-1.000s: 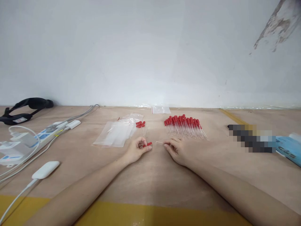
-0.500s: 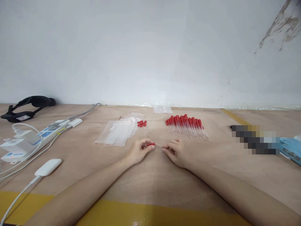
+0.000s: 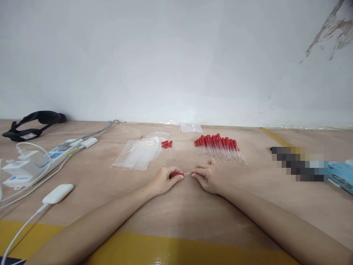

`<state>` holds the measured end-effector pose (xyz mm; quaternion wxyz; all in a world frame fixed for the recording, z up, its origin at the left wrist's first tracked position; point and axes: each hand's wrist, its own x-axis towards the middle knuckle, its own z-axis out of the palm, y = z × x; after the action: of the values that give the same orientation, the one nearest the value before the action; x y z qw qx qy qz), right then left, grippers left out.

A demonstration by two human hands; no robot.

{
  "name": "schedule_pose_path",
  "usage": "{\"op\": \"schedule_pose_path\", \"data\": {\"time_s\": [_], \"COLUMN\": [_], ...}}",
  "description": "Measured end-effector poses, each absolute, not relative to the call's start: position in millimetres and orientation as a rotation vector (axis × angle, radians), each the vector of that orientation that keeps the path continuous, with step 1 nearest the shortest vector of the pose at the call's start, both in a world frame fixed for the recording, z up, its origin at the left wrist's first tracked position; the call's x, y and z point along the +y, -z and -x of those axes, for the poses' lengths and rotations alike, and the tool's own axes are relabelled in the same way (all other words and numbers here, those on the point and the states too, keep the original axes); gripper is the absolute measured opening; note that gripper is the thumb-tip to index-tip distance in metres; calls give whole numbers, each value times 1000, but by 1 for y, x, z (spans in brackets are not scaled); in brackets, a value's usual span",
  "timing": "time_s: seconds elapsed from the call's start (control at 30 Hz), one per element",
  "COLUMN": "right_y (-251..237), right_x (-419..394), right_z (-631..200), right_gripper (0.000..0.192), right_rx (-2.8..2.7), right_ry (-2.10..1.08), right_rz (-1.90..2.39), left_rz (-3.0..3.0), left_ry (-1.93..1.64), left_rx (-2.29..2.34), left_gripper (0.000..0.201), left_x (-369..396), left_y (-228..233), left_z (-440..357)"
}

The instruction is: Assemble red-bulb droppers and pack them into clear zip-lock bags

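Note:
My left hand (image 3: pixel 164 180) is closed around the red rubber bulb of a dropper (image 3: pixel 179 174). From that bulb a thin clear tube runs rightward, nearly level, into the pinched thumb and fingers of my right hand (image 3: pixel 209 177). The tube's far end is hidden by the right fingers. Beyond the left hand lies a small group of droppers (image 3: pixel 167 144), red bulbs at the back and tubes toward me. Past the right hand, a larger pile of red-bulbed droppers (image 3: pixel 219 142) is fanned out, tubes pointing my way.
Flat clear plastic bags (image 3: pixel 136 154) overlap left of the small group. Another bag (image 3: pixel 191 128) lies by the wall. At left are a power strip (image 3: pixel 53 158) with cables, a white case (image 3: pixel 58 193) and a black strap (image 3: pixel 45 117). A blue packet (image 3: pixel 340 175) lies far right.
Both hands have shifted slightly toward me with the dropper between them. The dropper's tube has turned from slanting to nearly level.

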<state>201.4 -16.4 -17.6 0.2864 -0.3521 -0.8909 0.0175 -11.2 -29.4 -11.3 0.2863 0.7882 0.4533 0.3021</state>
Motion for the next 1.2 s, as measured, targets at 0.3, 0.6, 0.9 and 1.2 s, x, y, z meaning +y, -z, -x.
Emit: {"op": "schedule_pose_path", "data": {"time_s": [0.3,0.6,0.9,1.2], "right_y": [21,-1,-25,-5], "right_x": [-21,-20,32,79], "right_z": [-191,-189,-220,-221], "right_gripper": [25,23,24,27], "right_rx": [-2440,-2516,-1890,-1691], "right_ry": [13,-78,-206,-26], "right_rz": [954,1033,1717,2013], "left_rz": [-2183,-2292,-2436,-2460], "left_ry": [-806,-896,-888,-852], "left_rx": [1163,1165,1312,1313], "left_gripper": [15,16,11,11], "left_x": [-31,-23,-11,-10], "left_y": [14,13,15,15], "left_z": [10,14,34,34]}}
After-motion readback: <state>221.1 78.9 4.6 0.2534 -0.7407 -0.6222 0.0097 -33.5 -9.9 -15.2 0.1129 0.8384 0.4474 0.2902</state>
